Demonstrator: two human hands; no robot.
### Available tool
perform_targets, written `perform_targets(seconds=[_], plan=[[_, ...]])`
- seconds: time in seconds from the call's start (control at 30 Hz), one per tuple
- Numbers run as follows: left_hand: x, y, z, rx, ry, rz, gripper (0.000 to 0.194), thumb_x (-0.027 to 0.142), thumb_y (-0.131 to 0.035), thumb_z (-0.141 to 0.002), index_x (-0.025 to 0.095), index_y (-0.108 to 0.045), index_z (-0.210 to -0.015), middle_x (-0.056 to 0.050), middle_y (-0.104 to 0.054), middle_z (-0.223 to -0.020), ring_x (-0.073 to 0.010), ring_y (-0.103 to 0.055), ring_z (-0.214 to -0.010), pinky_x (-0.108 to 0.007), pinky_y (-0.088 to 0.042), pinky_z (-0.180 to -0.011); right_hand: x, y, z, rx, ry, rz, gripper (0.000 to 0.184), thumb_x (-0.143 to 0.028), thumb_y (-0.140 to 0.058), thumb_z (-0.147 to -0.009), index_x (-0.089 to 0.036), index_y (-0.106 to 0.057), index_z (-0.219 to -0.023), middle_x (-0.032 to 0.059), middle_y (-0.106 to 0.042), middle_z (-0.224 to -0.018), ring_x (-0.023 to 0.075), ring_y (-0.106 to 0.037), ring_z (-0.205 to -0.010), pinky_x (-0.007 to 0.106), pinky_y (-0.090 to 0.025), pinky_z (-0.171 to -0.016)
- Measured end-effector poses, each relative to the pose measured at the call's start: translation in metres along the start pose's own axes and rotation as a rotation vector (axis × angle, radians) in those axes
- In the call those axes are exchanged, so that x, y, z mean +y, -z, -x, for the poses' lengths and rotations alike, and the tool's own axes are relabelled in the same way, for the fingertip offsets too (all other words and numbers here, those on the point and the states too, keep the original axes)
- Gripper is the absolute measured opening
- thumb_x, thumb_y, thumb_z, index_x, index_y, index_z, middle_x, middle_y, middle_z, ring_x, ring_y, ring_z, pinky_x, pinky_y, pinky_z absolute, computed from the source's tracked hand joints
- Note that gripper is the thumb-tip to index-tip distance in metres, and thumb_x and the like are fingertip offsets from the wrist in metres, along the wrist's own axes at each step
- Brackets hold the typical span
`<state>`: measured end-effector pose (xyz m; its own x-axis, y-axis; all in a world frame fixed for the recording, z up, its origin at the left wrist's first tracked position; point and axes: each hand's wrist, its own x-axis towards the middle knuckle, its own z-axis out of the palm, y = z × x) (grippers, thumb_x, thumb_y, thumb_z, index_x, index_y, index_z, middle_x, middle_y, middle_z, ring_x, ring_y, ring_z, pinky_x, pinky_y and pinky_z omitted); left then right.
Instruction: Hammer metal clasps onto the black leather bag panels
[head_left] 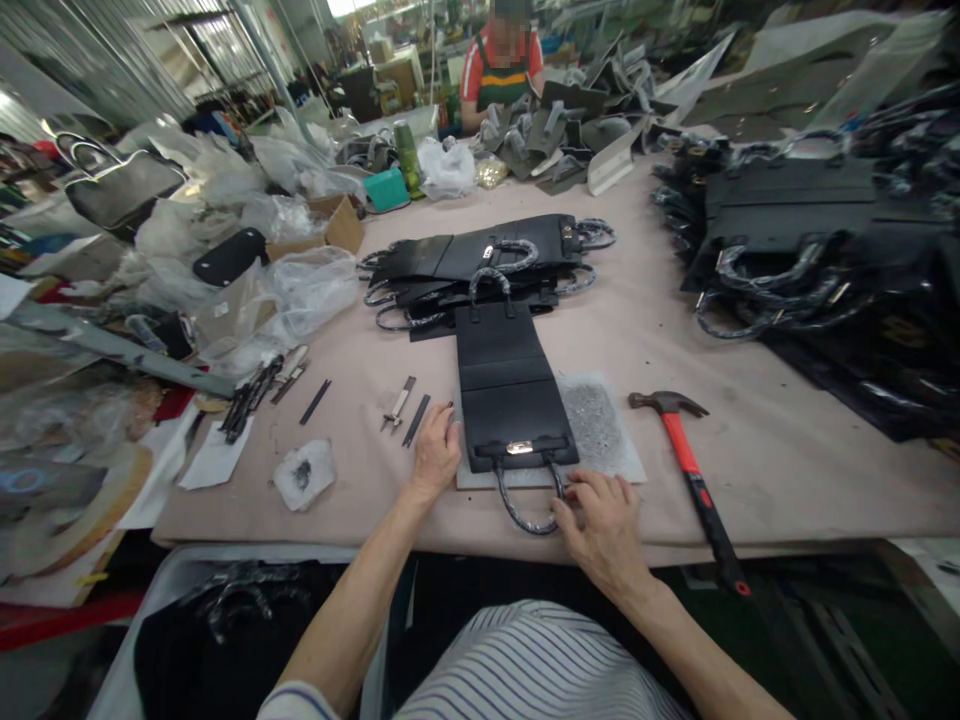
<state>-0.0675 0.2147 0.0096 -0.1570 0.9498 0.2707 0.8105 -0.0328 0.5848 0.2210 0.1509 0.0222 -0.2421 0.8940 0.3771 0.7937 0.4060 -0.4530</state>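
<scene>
A flat black handbag panel (510, 370) lies lengthwise before me, with a metal clasp (519, 447) near its close end. Plastic-wrapped handles stick out at both ends. My left hand (437, 448) is beside the panel's left edge, fingers curled together; a small dark tip shows at them, too little to name. At the near handle (517, 518), my right hand (604, 510) has thumb and forefinger closed on its right side, the other fingers resting on the table. Under the panel is a pale, speckled board (600, 425).
A claw hammer (686, 455) lies right, its grip over the table edge. Dark metal strips (416, 420) and a wax-like block (304, 474) lie left. Stacked bag panels (420, 258) are behind, more bags (795, 200) right. A person (501, 70) sits across the table.
</scene>
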Motion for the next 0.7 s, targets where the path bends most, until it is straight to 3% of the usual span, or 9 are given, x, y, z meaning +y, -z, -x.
perform_targets(seconds=[0.17,0.3,0.47,0.6,0.7], plan=[[-0.015,0.028,0.003,0.026,0.099,-0.184,0.026,0.017,-0.053,-0.095,0.016,-0.072,-0.113,-0.014,-0.072,-0.117,-0.0275,-0.066,-0.115,-0.042,-0.052,-0.105,0.006,0.0,-0.019,0.102,0.021,0.007,0.008,-0.029,-0.059,-0.095,-0.021,-0.058,-0.092,0.009,-0.07,-0.11,0.0273,-0.062,-0.105,0.051,-0.033,-0.107],[-0.02,0.047,-0.011,-0.089,0.287,-0.298,0.022,0.02,-0.062,-0.092,0.014,-0.075,-0.109,-0.016,-0.074,-0.111,-0.0296,-0.068,-0.11,-0.04,-0.053,-0.099,0.012,-0.005,-0.047,0.112,0.066,0.024,0.012,-0.033,-0.06,-0.095,-0.021,-0.061,-0.097,0.0102,-0.069,-0.115,0.0288,-0.062,-0.11,0.05,-0.036,-0.105],[-0.037,0.075,-0.034,-0.139,0.552,-0.322,0.024,0.023,-0.061,-0.093,0.016,-0.077,-0.11,-0.014,-0.078,-0.109,-0.0265,-0.073,-0.104,-0.032,-0.053,-0.089,0.022,-0.021,-0.073,0.035,0.152,0.039,0.03,-0.042,-0.056,-0.097,-0.019,-0.063,-0.114,0.0136,-0.064,-0.127,0.0323,-0.058,-0.117,0.049,-0.041,-0.101],[-0.055,0.1,-0.043,-0.125,0.617,-0.374,0.025,0.025,-0.061,-0.094,0.016,-0.077,-0.111,-0.015,-0.078,-0.112,-0.0258,-0.073,-0.106,-0.029,-0.052,-0.087,0.027,-0.034,-0.074,-0.052,0.224,0.049,0.038,-0.044,-0.05,-0.099,-0.018,-0.062,-0.124,0.0155,-0.06,-0.135,0.035,-0.055,-0.123,0.052,-0.042,-0.101],[-0.062,0.108,-0.047,-0.135,0.623,-0.399,0.027,0.028,-0.06,-0.094,0.016,-0.077,-0.111,-0.015,-0.077,-0.113,-0.0257,-0.072,-0.108,-0.029,-0.051,-0.087,0.029,-0.041,-0.07,-0.057,0.238,0.035,0.042,-0.045,-0.048,-0.1,-0.017,-0.06,-0.128,0.0165,-0.058,-0.138,0.0361,-0.053,-0.126,0.054,-0.042,-0.103]])
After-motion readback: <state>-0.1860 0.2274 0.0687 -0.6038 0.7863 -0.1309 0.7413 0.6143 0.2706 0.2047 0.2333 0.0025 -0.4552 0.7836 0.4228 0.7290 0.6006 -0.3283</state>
